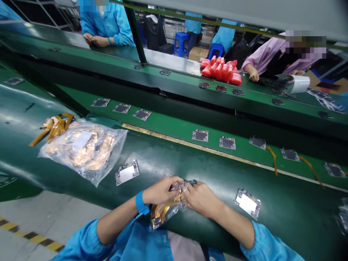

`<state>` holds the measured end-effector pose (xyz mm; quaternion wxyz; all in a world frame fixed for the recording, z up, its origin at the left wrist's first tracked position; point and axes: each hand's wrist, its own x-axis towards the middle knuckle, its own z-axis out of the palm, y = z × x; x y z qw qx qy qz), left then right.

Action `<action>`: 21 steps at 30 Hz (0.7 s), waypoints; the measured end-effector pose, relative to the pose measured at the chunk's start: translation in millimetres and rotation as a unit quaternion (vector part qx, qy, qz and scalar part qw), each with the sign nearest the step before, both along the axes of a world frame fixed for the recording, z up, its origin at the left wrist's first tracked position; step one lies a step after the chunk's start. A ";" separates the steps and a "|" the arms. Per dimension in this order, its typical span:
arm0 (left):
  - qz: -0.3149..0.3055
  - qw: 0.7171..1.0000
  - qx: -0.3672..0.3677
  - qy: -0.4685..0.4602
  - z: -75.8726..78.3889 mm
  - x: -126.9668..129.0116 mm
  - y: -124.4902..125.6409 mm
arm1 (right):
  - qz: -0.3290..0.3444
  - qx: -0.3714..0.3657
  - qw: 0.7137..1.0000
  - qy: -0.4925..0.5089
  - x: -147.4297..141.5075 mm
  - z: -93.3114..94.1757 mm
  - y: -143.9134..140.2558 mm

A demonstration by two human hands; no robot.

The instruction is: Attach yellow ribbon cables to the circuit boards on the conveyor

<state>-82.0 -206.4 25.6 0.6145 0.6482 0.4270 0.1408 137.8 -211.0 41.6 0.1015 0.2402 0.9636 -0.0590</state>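
Close to my body I hold a clear plastic bag [160, 214] with orange flat flex cables inside. My left hand [162, 190] is closed on the bag's gathered top, a blue strap round its wrist. My right hand [202, 198] grips the same top from the other side. A dark edge shows just beyond my fingers; what it belongs to I cannot make out. One circuit board [127, 173] with a white patch lies to the left of my hands, and another circuit board [248, 203] lies to the right.
A larger clear bag [81, 145] of coiled flex cables lies at the left, beside loose orange cables [56, 127]. Several boards sit on the green conveyor [174, 130] beyond a yellowish strip. Across the line, two co-workers sit near boards and red packets [221, 70].
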 end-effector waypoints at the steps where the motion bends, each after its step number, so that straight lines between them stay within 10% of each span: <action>1: 0.004 1.000 -0.016 -0.016 -1.2 0.2 -0.7 | 0.002 0.003 1.000 -0.003 -2.0 -0.8 -1.6; 11: 0.150 0.987 -0.009 -0.054 -4.1 -37.7 14.0 | -0.152 0.015 0.988 0.029 16.9 5.2 1.7; 17: 0.182 0.946 -0.206 -0.170 -8.6 -40.0 8.0 | -0.256 0.072 0.957 0.118 41.0 -7.0 5.0; 21: 0.185 0.946 -0.197 -0.180 -7.3 -29.8 6.7 | -0.268 0.074 0.949 0.147 43.2 -14.2 3.9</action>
